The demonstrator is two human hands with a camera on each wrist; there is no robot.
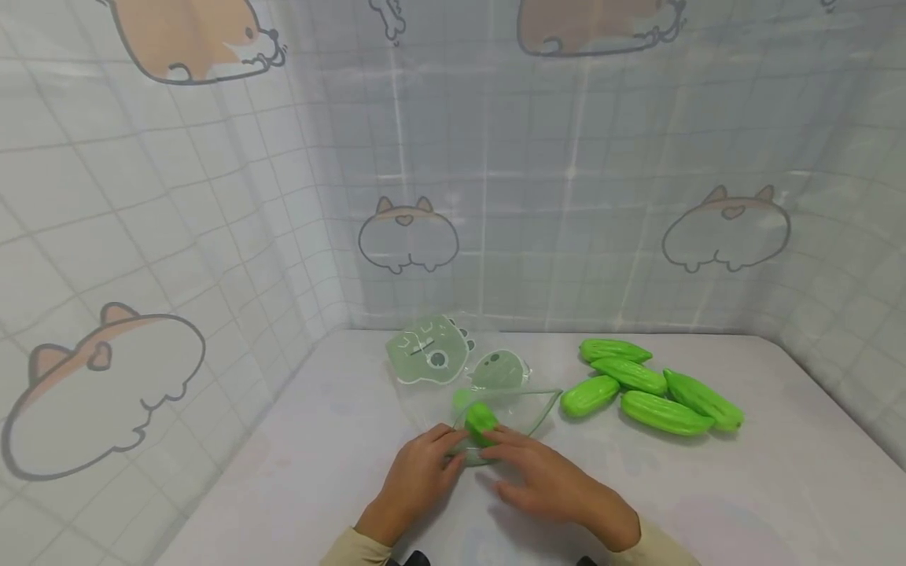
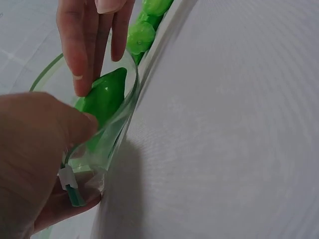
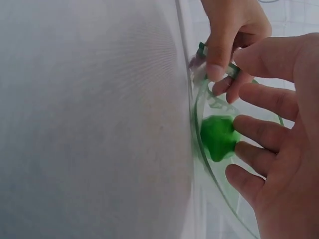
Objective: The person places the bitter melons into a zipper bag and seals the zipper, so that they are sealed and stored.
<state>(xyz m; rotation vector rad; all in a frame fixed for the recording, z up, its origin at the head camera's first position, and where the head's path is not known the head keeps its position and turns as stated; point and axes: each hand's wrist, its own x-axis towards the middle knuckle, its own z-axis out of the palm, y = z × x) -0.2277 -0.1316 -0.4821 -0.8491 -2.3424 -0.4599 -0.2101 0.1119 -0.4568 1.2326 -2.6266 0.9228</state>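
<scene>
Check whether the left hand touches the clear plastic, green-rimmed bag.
Touching. In the left wrist view, the left hand grips the bag between thumb and fingers.

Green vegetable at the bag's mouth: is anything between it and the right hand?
Nothing visible: the right hand touches or nearly touches the green vegetable in the open bag. The left hand holds the bag's rim to one side.

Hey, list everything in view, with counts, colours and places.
Table: one, whitish, lower half.
Clear bag: one, transparent, green prints, on the table.
Bagged vegetable: one, green, bag's mouth; others inside unclear.
Loose vegetables: five, green, right of bag.
Zip slider: one, white, bag's edge.
Walls: three, pale, cartoon dogs, around table.
Dark objects: two, black, bottom edge.
Sleeves: two, beige, wrists.
Left hand: one, bare, gripping bag's edge.
Right hand: one, bare, touching bagged vegetable.
</scene>
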